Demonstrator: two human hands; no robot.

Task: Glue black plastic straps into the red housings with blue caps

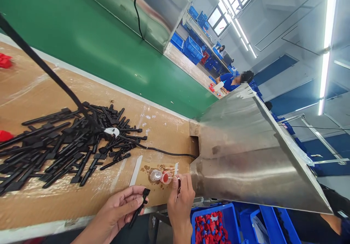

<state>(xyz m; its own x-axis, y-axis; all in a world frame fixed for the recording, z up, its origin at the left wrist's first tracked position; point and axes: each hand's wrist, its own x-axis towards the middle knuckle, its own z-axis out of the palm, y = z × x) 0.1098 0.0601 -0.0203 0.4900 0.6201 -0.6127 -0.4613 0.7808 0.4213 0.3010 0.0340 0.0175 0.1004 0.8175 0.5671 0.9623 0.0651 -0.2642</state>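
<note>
My left hand [123,211] is closed around a black plastic stick-shaped part [137,210], its blocky end up near the thumb. A thin pale stick [174,178] is pinched between the fingers of my right hand [181,204]; it points left to a small cup of red liquid [166,177]. Whether its tip touches the liquid, I cannot tell. Beside that cup stands a small clear cup [155,175], with other thin sticks [170,169] lying just behind. Left of my hands, a big pile of similar black parts [68,145] covers the cardboard.
A black cable [164,150] crosses the cardboard [164,127] to a notch in the metal panel [240,145] at right. Below sits a blue bin [235,222] of red and blue pieces. Green surface [109,58] lies beyond. A person in blue [229,81] sits farther off.
</note>
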